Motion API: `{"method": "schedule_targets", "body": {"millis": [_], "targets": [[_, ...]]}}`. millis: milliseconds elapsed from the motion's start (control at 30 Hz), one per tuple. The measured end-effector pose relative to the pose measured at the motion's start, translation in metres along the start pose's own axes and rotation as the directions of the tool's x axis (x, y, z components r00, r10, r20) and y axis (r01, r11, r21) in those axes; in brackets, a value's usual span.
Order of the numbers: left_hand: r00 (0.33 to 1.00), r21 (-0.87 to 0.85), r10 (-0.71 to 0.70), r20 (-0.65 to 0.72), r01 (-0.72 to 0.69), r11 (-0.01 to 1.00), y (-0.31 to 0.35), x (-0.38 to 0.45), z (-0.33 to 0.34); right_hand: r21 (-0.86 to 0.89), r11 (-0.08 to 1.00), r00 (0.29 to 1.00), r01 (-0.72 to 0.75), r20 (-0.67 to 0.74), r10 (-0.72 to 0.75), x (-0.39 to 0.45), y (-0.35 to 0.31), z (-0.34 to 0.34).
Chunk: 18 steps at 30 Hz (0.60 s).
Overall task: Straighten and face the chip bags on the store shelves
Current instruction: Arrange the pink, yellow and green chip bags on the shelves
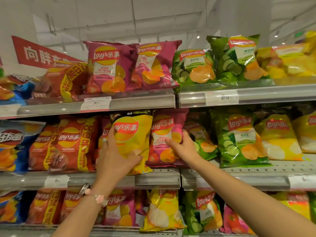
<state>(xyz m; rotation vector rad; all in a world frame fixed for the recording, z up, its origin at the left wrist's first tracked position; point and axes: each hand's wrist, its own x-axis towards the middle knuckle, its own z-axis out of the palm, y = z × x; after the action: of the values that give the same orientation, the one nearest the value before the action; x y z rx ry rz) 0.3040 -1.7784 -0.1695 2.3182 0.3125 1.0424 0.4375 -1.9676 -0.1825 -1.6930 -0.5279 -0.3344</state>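
Fingers of the left hand curl round the lower left side of a yellow chip bag, thumb across its front, holding it upright on the middle shelf. That bag sits among the pink bags, so the grip looks meant to lift it out or square it to face forward. On the right hand the fingers wrap the right edge of the pink chip bag next to it, thumb on its front, probably steadying it so the row does not slump while the yellow one moves. Green bags stand just beside, leaning a little. Bead bracelet circles the left wrist. Price tags hang on the shelf rails.
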Motion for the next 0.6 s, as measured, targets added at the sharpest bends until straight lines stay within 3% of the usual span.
{"method": "schedule_targets", "body": {"millis": [333, 400, 467, 500, 600], "targets": [[0.998, -0.102, 0.05, 0.049, -0.045, 0.994, -0.001, -0.007, 0.005, -0.16, 0.974, 0.984, -0.161, 0.055, 0.171, 0.003, 0.002, 0.017], [0.996, -0.125, 0.065, 0.054, -0.058, 0.99, 0.0, -0.009, 0.01, -0.168, 0.974, 0.988, -0.154, -0.046, 0.149, -0.006, -0.008, 0.015], [0.995, -0.148, 0.085, 0.051, -0.077, 0.986, 0.005, -0.012, 0.016, -0.097, 0.995, 0.992, -0.031, -0.125, 0.019, -0.024, -0.021, 0.015], [0.994, -0.163, 0.096, 0.052, -0.087, 0.983, 0.009, -0.014, 0.02, -0.032, 0.999, 0.995, 0.006, -0.096, -0.009, -0.034, -0.029, 0.016], [0.987, -0.203, 0.136, 0.082, -0.117, 0.972, 0.026, -0.022, 0.032, 0.161, 0.98, 0.993, -0.114, 0.043, 0.109, -0.056, -0.049, 0.016]]}}
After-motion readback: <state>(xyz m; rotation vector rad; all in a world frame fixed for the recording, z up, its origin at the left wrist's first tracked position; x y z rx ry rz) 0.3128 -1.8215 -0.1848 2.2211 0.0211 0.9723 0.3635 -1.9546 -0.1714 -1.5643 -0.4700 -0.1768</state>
